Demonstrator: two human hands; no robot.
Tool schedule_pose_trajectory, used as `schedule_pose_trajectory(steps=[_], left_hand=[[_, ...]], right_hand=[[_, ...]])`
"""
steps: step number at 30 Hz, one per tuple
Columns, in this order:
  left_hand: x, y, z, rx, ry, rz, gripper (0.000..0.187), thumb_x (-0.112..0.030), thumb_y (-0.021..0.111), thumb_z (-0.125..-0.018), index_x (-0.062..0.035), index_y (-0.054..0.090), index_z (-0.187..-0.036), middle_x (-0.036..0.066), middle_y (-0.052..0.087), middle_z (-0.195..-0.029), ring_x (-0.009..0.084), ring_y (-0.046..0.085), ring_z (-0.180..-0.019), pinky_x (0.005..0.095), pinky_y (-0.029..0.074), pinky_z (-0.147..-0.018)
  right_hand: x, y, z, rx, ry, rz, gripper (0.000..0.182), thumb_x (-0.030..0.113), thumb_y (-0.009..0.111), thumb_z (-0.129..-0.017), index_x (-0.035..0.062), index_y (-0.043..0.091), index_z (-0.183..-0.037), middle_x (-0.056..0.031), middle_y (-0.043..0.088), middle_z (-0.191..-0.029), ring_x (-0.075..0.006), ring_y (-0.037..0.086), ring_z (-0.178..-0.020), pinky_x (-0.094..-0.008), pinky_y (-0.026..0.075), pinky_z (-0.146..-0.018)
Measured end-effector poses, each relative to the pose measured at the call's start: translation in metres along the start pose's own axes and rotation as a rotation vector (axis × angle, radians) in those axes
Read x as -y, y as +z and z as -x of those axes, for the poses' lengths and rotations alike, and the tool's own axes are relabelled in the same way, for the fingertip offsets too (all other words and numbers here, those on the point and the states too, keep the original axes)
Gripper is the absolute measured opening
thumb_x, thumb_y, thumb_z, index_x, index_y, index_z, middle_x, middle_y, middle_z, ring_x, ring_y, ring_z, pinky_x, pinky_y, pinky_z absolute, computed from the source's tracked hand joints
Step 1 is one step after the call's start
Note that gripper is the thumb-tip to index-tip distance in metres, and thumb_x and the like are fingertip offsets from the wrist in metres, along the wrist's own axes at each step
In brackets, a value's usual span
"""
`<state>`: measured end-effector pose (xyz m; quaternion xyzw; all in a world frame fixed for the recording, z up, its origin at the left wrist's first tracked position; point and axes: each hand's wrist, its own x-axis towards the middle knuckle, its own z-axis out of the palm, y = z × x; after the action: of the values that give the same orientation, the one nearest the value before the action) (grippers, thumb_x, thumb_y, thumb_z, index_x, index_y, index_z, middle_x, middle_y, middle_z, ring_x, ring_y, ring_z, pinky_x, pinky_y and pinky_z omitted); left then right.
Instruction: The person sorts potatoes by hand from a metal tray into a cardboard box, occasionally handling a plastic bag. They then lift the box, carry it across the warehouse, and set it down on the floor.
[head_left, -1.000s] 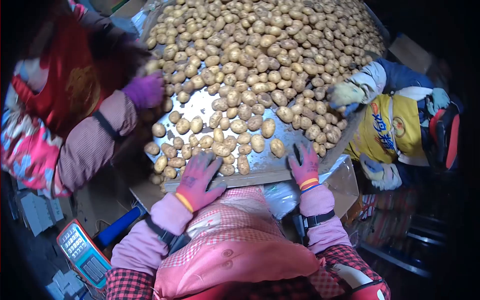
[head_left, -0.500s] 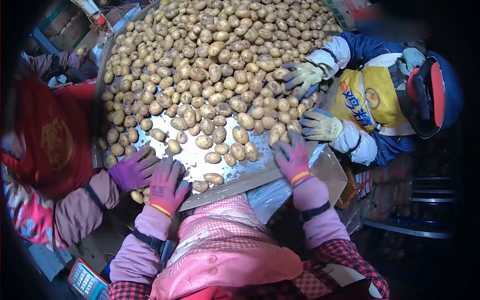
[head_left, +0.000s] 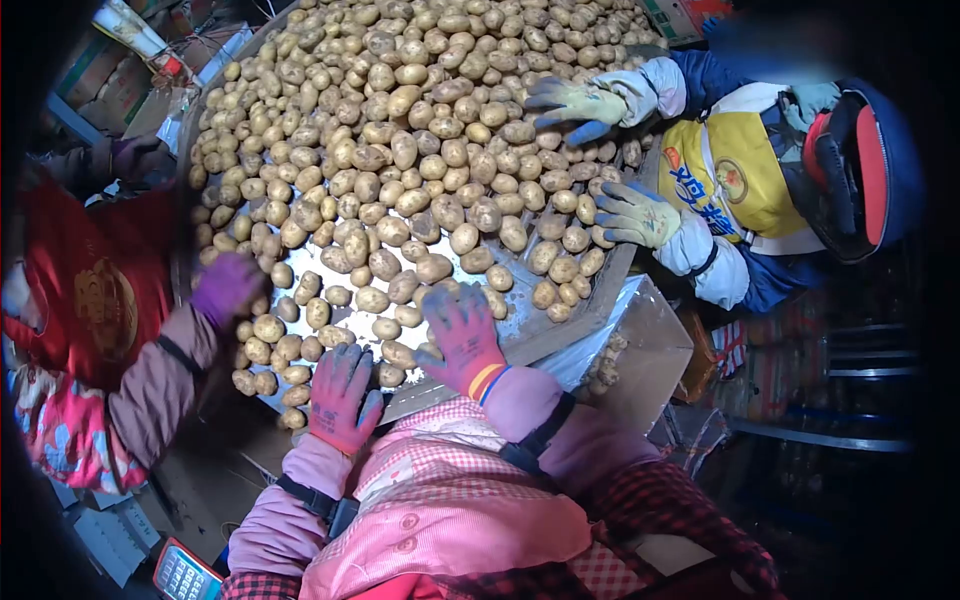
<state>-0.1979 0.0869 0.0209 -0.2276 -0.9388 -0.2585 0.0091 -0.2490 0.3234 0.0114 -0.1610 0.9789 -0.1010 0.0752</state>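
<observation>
Brown potatoes (head_left: 402, 150) are heaped on a metal sorting table (head_left: 525, 285), thinning out to loose ones near its front edge. My left hand (head_left: 342, 402), in a pink and grey glove, lies at that edge with its fingers stretched out, close to several potatoes. My right hand (head_left: 464, 338), gloved alike, reaches over the table with fingers spread. A potato (head_left: 398, 355) sits just left of it, and another is partly hidden under its thumb side. Neither hand grips anything that I can see.
A co-worker's purple glove (head_left: 228, 287) is among potatoes on the left. On the right, another person's pale gloves (head_left: 640, 216) touch the heap's side. A plastic-lined carton (head_left: 648, 345) with potatoes stands beside the table's right corner. A keypad device (head_left: 186, 574) lies lower left.
My right hand has moved left from the table's right corner to the front middle. My left hand has shifted slightly down. The purple glove moved left and up; more potatoes lie at the front left.
</observation>
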Motion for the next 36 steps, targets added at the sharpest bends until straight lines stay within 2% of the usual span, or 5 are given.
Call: schedule_pose_trajectory(steps=[6, 11, 23, 30, 36], left_hand=[[0.012, 0.005, 0.006, 0.087, 0.144, 0.122, 0.049, -0.022, 0.063, -0.078, -0.0034, 0.056, -0.123, 0.017, 0.054, -0.125, 0.0382, 0.048, -0.120, 0.0517, 0.033, -0.105], [0.012, 0.008, 0.011, 0.059, 0.102, 0.095, 0.051, -0.021, 0.065, -0.076, -0.0057, 0.056, -0.123, 0.015, 0.055, -0.126, 0.0359, 0.049, -0.121, 0.0511, 0.033, -0.107], [0.017, 0.012, 0.018, -0.021, 0.081, 0.071, 0.046, -0.027, 0.063, -0.081, -0.0059, 0.057, -0.122, 0.015, 0.056, -0.125, 0.0363, 0.049, -0.120, 0.0505, 0.033, -0.107], [0.022, 0.018, 0.023, -0.069, 0.090, 0.092, 0.045, -0.026, 0.063, -0.081, -0.0059, 0.058, -0.121, 0.015, 0.057, -0.122, 0.0364, 0.049, -0.118, 0.0508, 0.033, -0.106], [0.018, 0.016, 0.022, -0.088, 0.100, 0.095, 0.045, -0.025, 0.065, -0.080, -0.0057, 0.058, -0.120, 0.016, 0.057, -0.121, 0.0369, 0.050, -0.118, 0.0507, 0.033, -0.106]], right_hand=[[-0.052, 0.000, 0.031, -0.027, -0.354, -0.049, 0.045, 0.033, 0.061, -0.084, 0.0160, 0.057, -0.125, -0.0107, 0.052, -0.130, -0.0316, 0.044, -0.126, -0.0430, 0.036, -0.103], [-0.099, -0.047, 0.020, -0.262, 0.401, -0.462, 0.044, 0.021, 0.063, -0.084, 0.0083, 0.057, -0.125, -0.0194, 0.057, -0.123, -0.0369, 0.052, -0.117, -0.0418, 0.041, -0.100], [-0.110, -0.062, -0.067, -0.614, 0.121, -0.189, 0.048, 0.018, 0.060, -0.086, 0.0099, 0.051, -0.132, -0.0186, 0.056, -0.125, -0.0339, 0.055, -0.114, -0.0400, 0.044, -0.098], [-0.099, -0.055, -0.033, -0.264, 0.423, -0.376, 0.048, 0.035, 0.063, -0.085, 0.0069, 0.057, -0.124, -0.0169, 0.062, -0.115, -0.0330, 0.060, -0.105, -0.0400, 0.047, -0.091], [-0.024, -0.009, -0.052, 0.028, 0.272, 0.202, 0.079, 0.055, 0.066, -0.074, 0.0043, 0.046, -0.131, -0.0202, 0.047, -0.133, -0.0324, 0.053, -0.115, -0.0439, 0.044, -0.094]])
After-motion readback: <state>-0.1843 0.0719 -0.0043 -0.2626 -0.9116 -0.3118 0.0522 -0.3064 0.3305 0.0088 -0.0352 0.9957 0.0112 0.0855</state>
